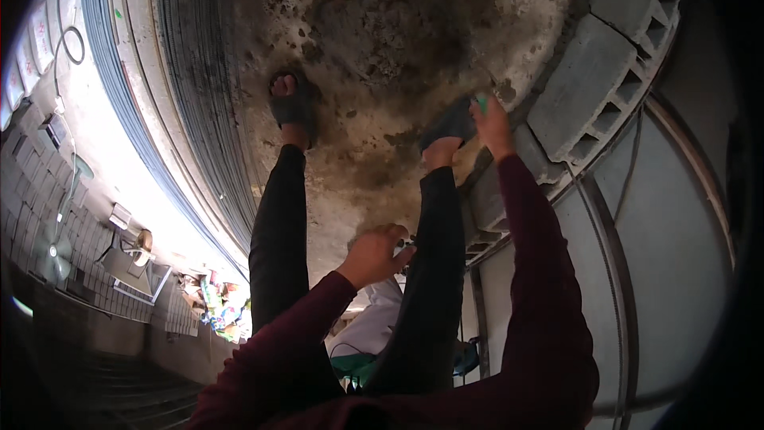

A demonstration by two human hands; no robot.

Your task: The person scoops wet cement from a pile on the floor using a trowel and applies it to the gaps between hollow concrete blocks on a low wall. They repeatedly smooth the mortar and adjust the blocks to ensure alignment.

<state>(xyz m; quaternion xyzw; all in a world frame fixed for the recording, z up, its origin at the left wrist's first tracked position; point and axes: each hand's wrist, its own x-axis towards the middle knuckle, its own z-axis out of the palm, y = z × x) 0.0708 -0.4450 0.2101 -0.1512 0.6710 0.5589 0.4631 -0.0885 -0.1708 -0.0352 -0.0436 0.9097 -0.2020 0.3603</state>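
Note:
My right hand [494, 129] is raised beside my right sandal [444, 118], gripping a small green object [481, 103] close to a row of grey hollow blocks [569, 87]. Lower down, my left hand [375, 252] is beside my dark right trouser leg, fingers curved around something small and dark that I cannot make out. Between my feet and beyond them, a mound of wet-looking grey material [386, 32] lies on the stained floor [334, 159].
Bundles of long thin rods [183, 72] run along the left. Farther left are a fan [53, 251], a cable, a metal stand [139, 267] and colourful bags [223, 306]. A pale panelled wall with bars [605, 287] lies at right. A white sack-like object [362, 326] is beneath me.

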